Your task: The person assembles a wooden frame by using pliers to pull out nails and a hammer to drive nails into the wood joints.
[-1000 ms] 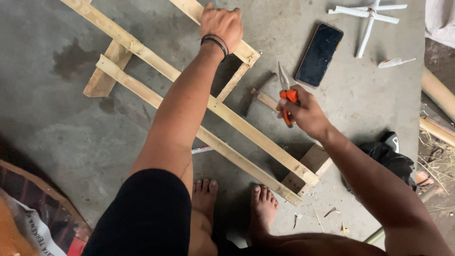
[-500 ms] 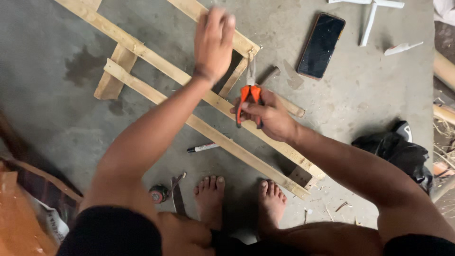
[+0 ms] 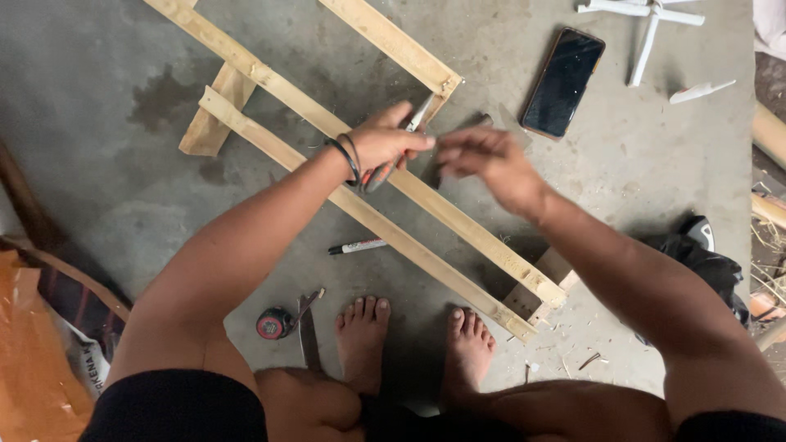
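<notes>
I squat over a wooden slat frame (image 3: 458, 225) lying on the concrete floor. My left hand (image 3: 383, 146), with dark bands on its wrist, is closed around orange-handled pliers (image 3: 418, 115); the metal jaws poke out past the fingers, above the frame's upper slat. My right hand (image 3: 485, 160) is blurred, just right of the left hand, fingers stretched toward it with nothing seen in them. My bare feet (image 3: 413, 344) rest on the floor beside the frame's near corner.
A dark phone (image 3: 563, 82) lies up right, past it white plastic pieces (image 3: 643, 16). A marker (image 3: 356, 245), a small tape measure (image 3: 274, 323) and a metal blade (image 3: 309, 336) lie near my feet. Black cloth (image 3: 704, 254) sits right, an orange sack (image 3: 33, 360) left.
The pliers have passed from my right hand to my left. The left hand came down from the upper slat to meet the right, which has let go.
</notes>
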